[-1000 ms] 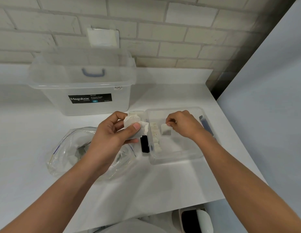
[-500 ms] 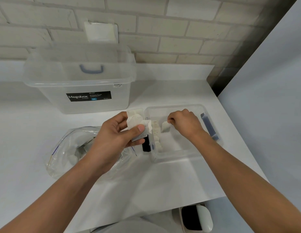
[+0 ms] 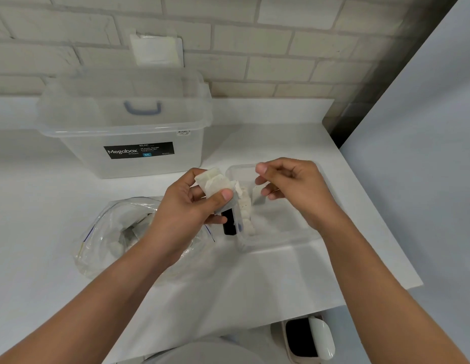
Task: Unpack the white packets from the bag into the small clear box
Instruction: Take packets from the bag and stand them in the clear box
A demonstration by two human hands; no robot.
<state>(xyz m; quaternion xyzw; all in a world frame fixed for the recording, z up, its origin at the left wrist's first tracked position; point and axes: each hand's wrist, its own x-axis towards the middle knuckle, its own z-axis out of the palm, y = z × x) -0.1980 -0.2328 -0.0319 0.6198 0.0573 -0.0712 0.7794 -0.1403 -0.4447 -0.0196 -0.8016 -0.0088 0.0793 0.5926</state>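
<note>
**On the white table: right hand free, left hand full**

At the corner where the pale brick wall [image 3: 254, 61] meets a smooth grey-blue panel [image 3: 425, 153], the matte white table [image 3: 58, 206] carries everything. Largest is the frosted Megabox storage bin [image 3: 123, 122] at the back, lid on, with a blue handle on top. Nearer you, the crinkled clear plastic bag [image 3: 110, 232] lies under your left forearm with white lumps inside. The small clear box [image 3: 275, 240] sits just to its right, rounded at the corners, with a black object [image 3: 228, 223] against its left wall.

Your left hand [image 3: 186, 208] grips a bunch of white packets [image 3: 215, 182], thin and papery, thumb pressed over them. Your right hand [image 3: 294, 182] hangs over the box, fingers loosely curled and holding nothing. Half a second ago it was lower, pinching the single packet [image 3: 258, 197] that now stands in the box beneath its fingertips. That packet is beside the row of packets [image 3: 245, 214] along the left wall.
</note>
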